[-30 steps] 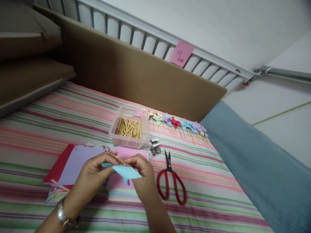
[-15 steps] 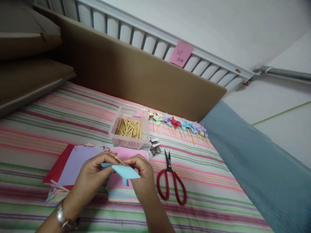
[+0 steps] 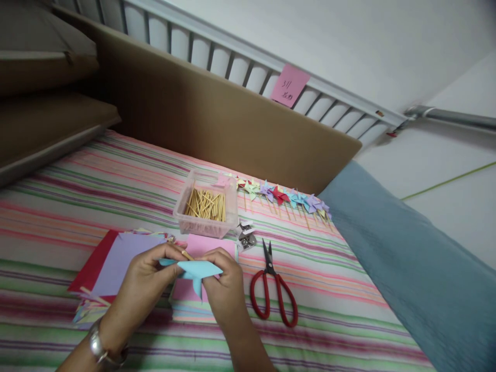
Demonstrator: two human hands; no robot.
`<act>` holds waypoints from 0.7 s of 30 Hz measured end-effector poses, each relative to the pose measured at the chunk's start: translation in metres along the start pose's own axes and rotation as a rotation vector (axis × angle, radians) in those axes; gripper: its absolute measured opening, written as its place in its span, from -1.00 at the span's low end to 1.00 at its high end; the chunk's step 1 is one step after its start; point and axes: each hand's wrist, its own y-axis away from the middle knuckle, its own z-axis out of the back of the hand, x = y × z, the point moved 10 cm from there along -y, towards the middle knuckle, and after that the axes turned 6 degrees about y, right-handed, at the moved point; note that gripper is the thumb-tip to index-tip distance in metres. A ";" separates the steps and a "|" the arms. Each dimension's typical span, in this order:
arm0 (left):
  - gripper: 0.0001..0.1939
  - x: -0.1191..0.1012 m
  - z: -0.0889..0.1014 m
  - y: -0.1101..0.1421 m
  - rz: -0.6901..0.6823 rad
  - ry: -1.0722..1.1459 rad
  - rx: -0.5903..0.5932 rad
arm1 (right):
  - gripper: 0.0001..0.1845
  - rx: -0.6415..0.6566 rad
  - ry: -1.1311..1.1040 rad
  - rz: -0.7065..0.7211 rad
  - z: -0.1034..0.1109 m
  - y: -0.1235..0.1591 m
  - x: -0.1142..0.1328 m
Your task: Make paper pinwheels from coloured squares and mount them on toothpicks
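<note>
Both hands meet low in the middle of the head view over a striped cloth. My left hand (image 3: 145,281) and my right hand (image 3: 225,289) are closed together on a light blue folded paper piece (image 3: 197,269), with a thin wooden stick (image 3: 187,254) poking up between the fingertips. A silver watch sits on my left wrist. Under the hands lies a pink paper sheet (image 3: 209,245) on a stack of coloured sheets.
A clear plastic tub of wooden sticks (image 3: 205,205) stands just beyond the hands. Red-handled scissors (image 3: 273,289) lie to the right, small metal pins (image 3: 246,237) beside the tub. A row of finished paper pinwheels (image 3: 282,197) lies farther back. Red and lilac paper sheets (image 3: 116,258) lie on the left.
The blue paper piece has tilted flatter and its flap has folded in. Both hands stayed nearly in place, the right hand shifting slightly lower.
</note>
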 end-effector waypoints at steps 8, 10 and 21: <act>-0.94 -0.002 0.001 -0.001 -0.009 -0.012 -0.006 | -0.72 -0.004 0.021 -0.015 -0.002 0.001 -0.003; -0.94 -0.002 0.002 -0.001 -0.012 -0.017 -0.020 | -0.72 -0.008 0.027 -0.012 -0.002 0.000 -0.004; -0.79 0.017 0.003 -0.005 0.156 0.318 -0.090 | -0.78 0.176 -0.005 -0.062 -0.014 -0.004 -0.003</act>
